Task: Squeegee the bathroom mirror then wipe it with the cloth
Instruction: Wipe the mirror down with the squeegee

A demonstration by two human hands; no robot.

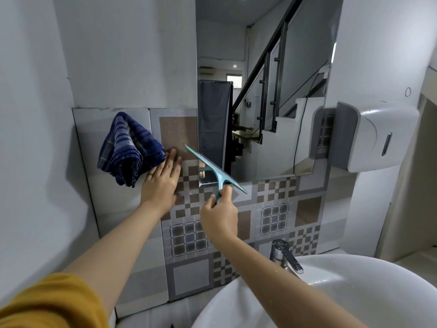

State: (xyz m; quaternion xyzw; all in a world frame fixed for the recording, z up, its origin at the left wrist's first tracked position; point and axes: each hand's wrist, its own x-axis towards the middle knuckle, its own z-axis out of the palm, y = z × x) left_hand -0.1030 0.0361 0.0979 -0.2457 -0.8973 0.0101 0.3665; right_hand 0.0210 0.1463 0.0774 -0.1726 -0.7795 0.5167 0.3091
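Note:
The tall mirror [264,95] hangs on the wall above the patterned tiles and reflects a staircase. My right hand [218,213] grips the handle of a teal squeegee [214,169], whose blade slants across the mirror's lower left corner. My left hand [163,181] is flat on the tiles left of the mirror, fingers spread, and pins a corner of a dark blue striped cloth [128,147] to the wall. The cloth hangs bunched from that corner.
A white basin [354,292] with a chrome tap [285,255] sits below right. A white and grey dispenser [376,136] is mounted right of the mirror. Plain white walls close in on the left and right.

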